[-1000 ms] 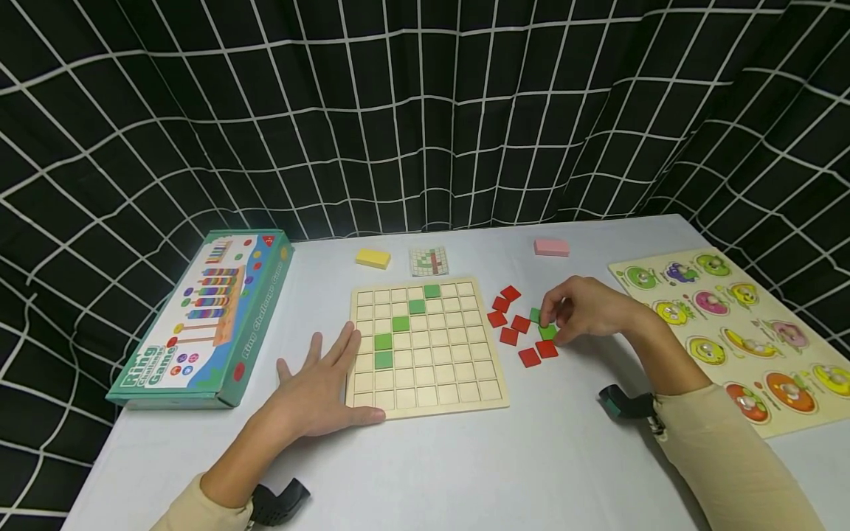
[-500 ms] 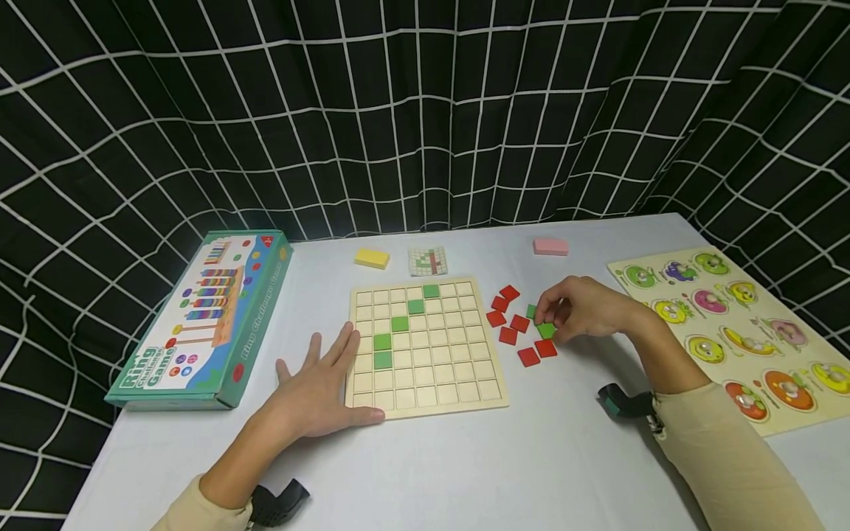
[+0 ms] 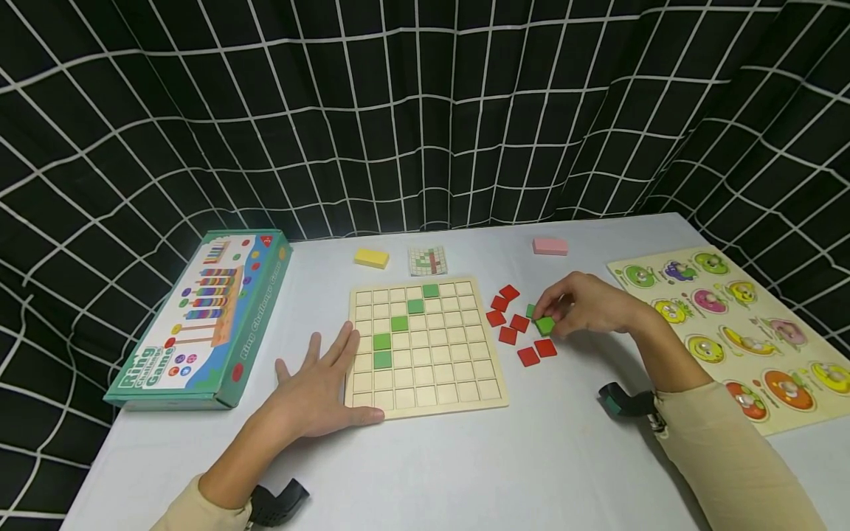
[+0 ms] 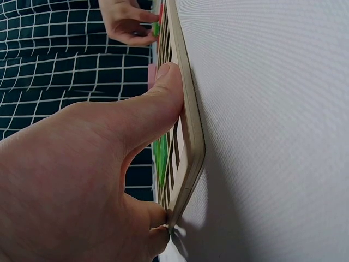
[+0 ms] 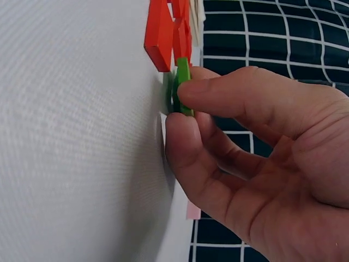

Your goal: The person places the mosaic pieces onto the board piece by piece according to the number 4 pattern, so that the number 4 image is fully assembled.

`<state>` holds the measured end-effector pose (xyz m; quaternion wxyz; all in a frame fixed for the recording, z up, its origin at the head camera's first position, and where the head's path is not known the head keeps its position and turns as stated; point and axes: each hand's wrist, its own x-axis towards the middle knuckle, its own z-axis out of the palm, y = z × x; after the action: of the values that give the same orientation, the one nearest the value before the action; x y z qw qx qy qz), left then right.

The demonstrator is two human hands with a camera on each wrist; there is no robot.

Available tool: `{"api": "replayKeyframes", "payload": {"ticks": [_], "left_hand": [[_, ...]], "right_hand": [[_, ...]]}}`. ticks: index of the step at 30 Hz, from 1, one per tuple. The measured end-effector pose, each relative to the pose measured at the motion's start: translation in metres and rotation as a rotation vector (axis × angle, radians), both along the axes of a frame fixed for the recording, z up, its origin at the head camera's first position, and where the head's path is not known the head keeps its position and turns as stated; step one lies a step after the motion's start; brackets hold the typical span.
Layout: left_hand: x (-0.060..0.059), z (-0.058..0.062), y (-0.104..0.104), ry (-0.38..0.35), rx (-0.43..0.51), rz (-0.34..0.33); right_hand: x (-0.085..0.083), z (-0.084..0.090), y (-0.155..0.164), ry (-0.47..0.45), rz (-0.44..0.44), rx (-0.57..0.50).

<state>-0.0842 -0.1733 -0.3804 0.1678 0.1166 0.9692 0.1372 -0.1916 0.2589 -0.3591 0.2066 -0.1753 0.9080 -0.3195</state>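
While the left hand [image 3: 319, 394] lies spread wide at the near left corner of a wooden board [image 3: 438, 377], its thumb on the near edge and fingertips along the left edge, the right hand [image 3: 586, 306] pinches a green tile [image 3: 545, 326] between thumb and fingertips. That tile is to the right of the board; it is square, with sides about equal, and sits tilted in the grip, its thin edge showing in the right wrist view. Whether it touches the bench [image 3: 478, 472] I cannot tell. Just beyond it lies another green tile [image 3: 530, 310], partly hidden by the fingers, and seven red tiles [image 3: 520, 323] are scattered between the right hand and the board.

The board's grid faces up, its near edge running almost straight across; five green squares [image 3: 399, 324] set in it step from near left to far right. Behind it are a yellow block [image 3: 372, 258], a card [image 3: 428, 261] printed with green and red squares, and a pink block [image 3: 550, 247].

At left, a box [image 3: 206, 295] reads "Ring Challenge Game" along its side, with "Ring" and "Game" large on the lid; its long axis leans away toward far right. At right lies a fruit puzzle [image 3: 737, 335], slanting from far left to near right.
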Motion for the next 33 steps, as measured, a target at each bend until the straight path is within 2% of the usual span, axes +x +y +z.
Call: {"api": "replayKeyframes", "payload": {"ticks": [10, 21, 33], "left_hand": [[0.0007, 0.002, 0.0003, -0.008, 0.01, 0.003], [0.0005, 0.0014, 0.0007, -0.003, 0.005, 0.002], [0.0001, 0.0012, 0.0004, -0.003, 0.004, 0.002]], "right_hand": [[0.0015, -0.0002, -0.0022, 0.0, 0.019, 0.004], [0.0022, -0.0004, -0.0044, 0.067, 0.039, 0.066], [0.0021, 0.0032, -0.0078, 0.094, 0.033, 0.033]]}}
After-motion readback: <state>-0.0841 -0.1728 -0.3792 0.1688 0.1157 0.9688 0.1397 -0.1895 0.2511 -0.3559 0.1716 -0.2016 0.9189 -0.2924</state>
